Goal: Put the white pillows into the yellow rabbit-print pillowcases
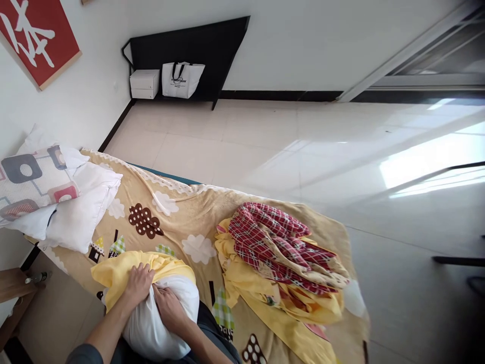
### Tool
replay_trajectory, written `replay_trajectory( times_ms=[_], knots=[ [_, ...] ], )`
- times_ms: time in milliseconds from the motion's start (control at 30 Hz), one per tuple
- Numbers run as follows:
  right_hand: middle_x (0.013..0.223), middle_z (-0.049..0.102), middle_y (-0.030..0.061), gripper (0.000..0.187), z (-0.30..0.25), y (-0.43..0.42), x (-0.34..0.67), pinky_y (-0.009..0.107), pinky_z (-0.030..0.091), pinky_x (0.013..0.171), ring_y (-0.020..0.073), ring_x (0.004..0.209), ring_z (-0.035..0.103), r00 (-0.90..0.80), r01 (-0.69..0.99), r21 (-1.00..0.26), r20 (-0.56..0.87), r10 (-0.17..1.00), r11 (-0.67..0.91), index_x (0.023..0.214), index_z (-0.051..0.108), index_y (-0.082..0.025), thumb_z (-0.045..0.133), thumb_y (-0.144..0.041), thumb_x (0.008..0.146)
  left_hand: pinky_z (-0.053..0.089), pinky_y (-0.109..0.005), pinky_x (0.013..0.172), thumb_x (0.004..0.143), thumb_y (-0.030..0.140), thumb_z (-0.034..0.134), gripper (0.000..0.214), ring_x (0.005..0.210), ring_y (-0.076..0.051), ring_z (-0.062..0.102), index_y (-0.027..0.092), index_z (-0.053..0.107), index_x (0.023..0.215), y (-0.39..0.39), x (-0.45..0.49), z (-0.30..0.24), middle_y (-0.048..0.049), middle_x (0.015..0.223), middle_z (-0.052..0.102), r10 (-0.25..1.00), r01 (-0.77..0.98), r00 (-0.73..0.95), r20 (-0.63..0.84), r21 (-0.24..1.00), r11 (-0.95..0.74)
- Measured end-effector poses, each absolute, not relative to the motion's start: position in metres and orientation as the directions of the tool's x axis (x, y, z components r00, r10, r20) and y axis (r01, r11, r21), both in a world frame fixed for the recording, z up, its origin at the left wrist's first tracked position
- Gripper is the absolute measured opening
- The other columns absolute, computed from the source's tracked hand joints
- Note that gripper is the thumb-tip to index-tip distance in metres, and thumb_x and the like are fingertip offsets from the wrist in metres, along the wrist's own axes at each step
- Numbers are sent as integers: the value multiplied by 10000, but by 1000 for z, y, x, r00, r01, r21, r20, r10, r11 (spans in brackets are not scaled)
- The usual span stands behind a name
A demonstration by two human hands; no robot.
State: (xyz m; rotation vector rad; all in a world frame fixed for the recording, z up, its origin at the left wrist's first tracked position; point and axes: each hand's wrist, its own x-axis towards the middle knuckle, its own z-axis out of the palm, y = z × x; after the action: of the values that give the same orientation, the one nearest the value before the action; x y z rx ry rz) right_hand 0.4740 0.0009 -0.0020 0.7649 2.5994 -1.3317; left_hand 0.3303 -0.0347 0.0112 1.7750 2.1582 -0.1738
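A white pillow (159, 323) lies at the near edge of the bed, partly inside a yellow pillowcase (113, 273). My left hand (138, 284) rests on the yellow fabric with its fingers curled onto the case's edge. My right hand (168, 306) presses on the white pillow just beside it, fingers bent and gripping at the opening. The two hands almost touch.
The bed (182, 222) has a tan patterned blanket. A crumpled yellow and red plaid quilt (280, 253) lies to the right. Two pillows (49, 197) are stacked at the left. A white bag (181, 79) and white box (144, 84) stand by the far wall. Tiled floor lies beyond.
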Motion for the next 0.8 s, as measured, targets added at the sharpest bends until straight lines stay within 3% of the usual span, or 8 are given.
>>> replay_trajectory(
  times_ms=[100,200,333,433,500,667,800],
  knots=[
    [1238,671,126,399,1,3,487,456,352,1091,271,1191,580,-839,502,-685,-239,489,528,1238,629,-197,399,-134,917,418,-269,659,885,42,419,319,878,-200,639,224,662,984,-45,328,10,-40,989,680,894,953,-240,-378,83,291],
    [1323,621,111,304,1,6,494,518,292,1114,308,1289,493,-779,559,-614,-159,606,557,1165,654,-246,503,-195,906,426,-277,648,900,27,366,383,933,-222,639,211,658,1067,-55,330,9,-71,1065,679,861,925,-340,-379,29,378],
    [1041,716,91,215,-6,8,480,378,435,927,249,1000,638,-818,544,-685,-303,489,485,1012,662,-193,469,-192,916,461,-337,758,913,42,370,380,1026,-262,610,204,665,1089,-54,330,9,-85,1117,673,849,905,-403,-342,-10,426],
    [848,729,66,159,-16,10,461,318,469,767,236,830,672,-849,508,-724,-333,410,466,888,669,-178,512,-202,884,431,-417,920,923,85,422,306,1044,-266,589,207,689,1011,-43,324,11,-75,1093,676,874,914,-390,-291,-5,407],
    [829,733,68,149,-21,14,453,310,477,723,240,806,680,-855,498,-741,-331,401,450,851,673,-173,527,-195,868,415,-420,932,919,89,434,295,1017,-258,589,208,698,974,-37,319,13,-76,1052,680,888,916,-388,-248,0,400],
    [1042,738,95,279,-30,23,450,331,509,884,252,995,679,-831,496,-761,-276,483,419,1002,700,-181,431,-196,930,425,-346,835,908,55,403,386,967,-227,614,230,690,1097,-33,319,18,-94,1017,686,894,899,-432,-118,27,438],
    [1187,694,110,413,-36,29,425,403,464,1014,259,1150,621,-767,543,-730,-229,599,416,1184,674,-221,338,-143,955,462,-317,826,874,37,440,356,922,-215,650,186,683,1087,-40,323,22,-92,970,706,828,822,-560,16,133,553]
  ],
)
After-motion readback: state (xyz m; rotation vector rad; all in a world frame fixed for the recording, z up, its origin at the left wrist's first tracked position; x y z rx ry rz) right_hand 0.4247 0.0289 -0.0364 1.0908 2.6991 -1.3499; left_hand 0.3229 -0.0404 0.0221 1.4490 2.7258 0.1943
